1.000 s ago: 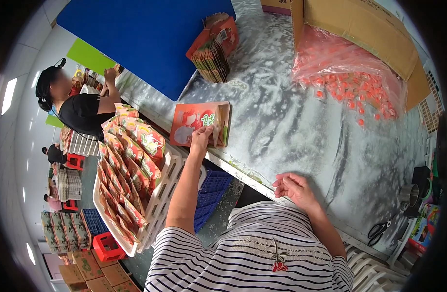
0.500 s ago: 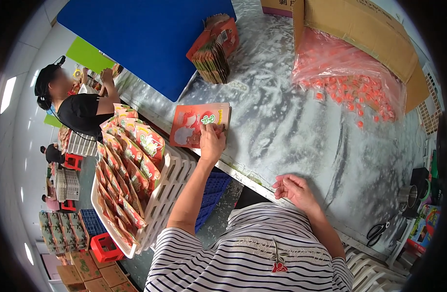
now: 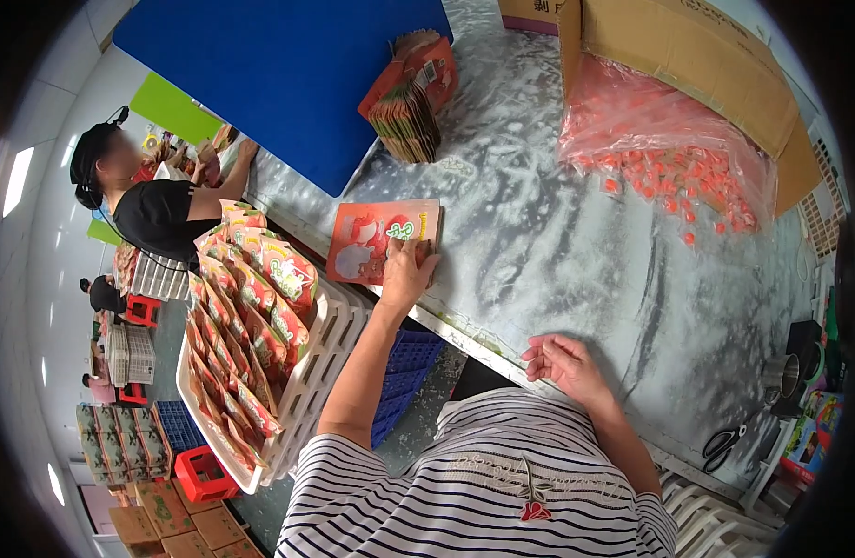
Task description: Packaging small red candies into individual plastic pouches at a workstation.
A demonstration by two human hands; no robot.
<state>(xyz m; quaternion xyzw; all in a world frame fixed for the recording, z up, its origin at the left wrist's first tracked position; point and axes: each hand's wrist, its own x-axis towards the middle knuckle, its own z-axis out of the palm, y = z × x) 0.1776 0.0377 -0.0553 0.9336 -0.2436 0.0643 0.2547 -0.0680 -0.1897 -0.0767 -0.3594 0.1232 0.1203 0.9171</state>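
The left hand [image 3: 407,272] lies flat on a red snack packet [image 3: 383,240], fingers pressed together on its near corner. The packet rests on the grey table [image 3: 576,279], close to the edge. Just left of that hand and lower down, a white tray [image 3: 325,344] holds rows of the same red packets. The right hand [image 3: 562,363] rests near the table edge, close to the person's body, fingers loosely curled and holding nothing.

The packet sits so near the edge that a quick pull could make it slip off and miss the tray. Far beyond the right hand, loose orange candies [image 3: 678,172] spill from a clear bag [image 3: 632,102]; a bump could scatter them.
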